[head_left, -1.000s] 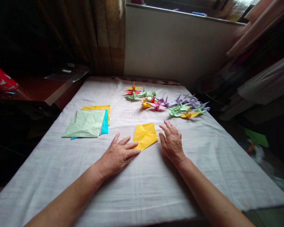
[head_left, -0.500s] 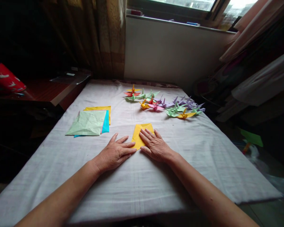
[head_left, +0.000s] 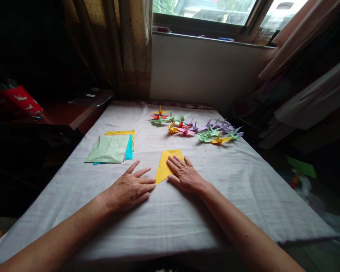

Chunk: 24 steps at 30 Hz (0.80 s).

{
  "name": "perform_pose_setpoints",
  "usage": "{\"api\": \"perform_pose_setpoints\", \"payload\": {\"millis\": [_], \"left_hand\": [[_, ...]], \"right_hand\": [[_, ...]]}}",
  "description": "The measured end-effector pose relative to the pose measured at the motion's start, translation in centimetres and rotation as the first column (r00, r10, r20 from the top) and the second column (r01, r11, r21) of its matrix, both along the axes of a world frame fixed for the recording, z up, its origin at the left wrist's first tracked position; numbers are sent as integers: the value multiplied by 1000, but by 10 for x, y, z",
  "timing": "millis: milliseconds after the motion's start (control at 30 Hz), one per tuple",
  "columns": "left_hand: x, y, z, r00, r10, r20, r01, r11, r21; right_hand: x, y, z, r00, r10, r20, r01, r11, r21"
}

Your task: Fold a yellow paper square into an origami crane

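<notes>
A folded yellow paper (head_left: 164,165) lies on the white cloth of the table (head_left: 170,219) in front of me. My right hand (head_left: 184,175) rests flat on the paper's right half, fingers stretched out and pressing it down. My left hand (head_left: 129,187) lies flat on the cloth just left of the paper, fingers spread, its fingertips close to the paper's lower corner. Neither hand grips anything.
A stack of flat sheets (head_left: 111,148), pale green over cyan and yellow, lies at the left. Several coloured paper cranes (head_left: 197,127) sit at the far middle and right. A dark wooden side table (head_left: 62,113) with a red object (head_left: 19,100) adjoins the left edge.
My right hand moved left from beside the yellow paper onto it and now presses it flat. My left hand drew back slightly. The view has tilted upward.
</notes>
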State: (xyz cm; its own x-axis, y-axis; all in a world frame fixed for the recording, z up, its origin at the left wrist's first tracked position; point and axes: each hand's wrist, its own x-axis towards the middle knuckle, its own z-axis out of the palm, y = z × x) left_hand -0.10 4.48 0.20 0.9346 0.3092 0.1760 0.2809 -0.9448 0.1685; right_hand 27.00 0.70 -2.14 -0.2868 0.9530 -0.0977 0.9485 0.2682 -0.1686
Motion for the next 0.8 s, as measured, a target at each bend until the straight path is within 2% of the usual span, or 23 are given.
{"api": "perform_pose_setpoints", "payload": {"millis": [133, 233, 367, 467, 567, 667, 800], "left_hand": [[2, 10, 8, 1000, -16, -10, 16, 999, -39], [14, 28, 15, 999, 43, -13, -44, 997, -58], [49, 61, 17, 978, 203, -44, -205, 977, -50], [78, 82, 11, 980, 190, -55, -193, 979, -60], [97, 97, 6, 985, 154, -76, -159, 985, -68], [103, 106, 7, 989, 122, -83, -127, 990, -56], [89, 111, 12, 990, 124, -65, -126, 992, -27]], "right_hand": [[0, 1, -3, 1000, 12, -21, -11, 999, 30], [3, -1, -5, 996, 8, -91, 6, 990, 142], [8, -13, -6, 976, -49, -211, 121, 932, 342], [8, -30, -4, 963, -78, -257, 180, 898, 402], [3, -48, -2, 959, -55, -277, 170, 896, 410], [-4, -57, -2, 965, -20, -261, 130, 902, 411], [-6, -58, -2, 976, -6, -220, 94, 915, 392]]}}
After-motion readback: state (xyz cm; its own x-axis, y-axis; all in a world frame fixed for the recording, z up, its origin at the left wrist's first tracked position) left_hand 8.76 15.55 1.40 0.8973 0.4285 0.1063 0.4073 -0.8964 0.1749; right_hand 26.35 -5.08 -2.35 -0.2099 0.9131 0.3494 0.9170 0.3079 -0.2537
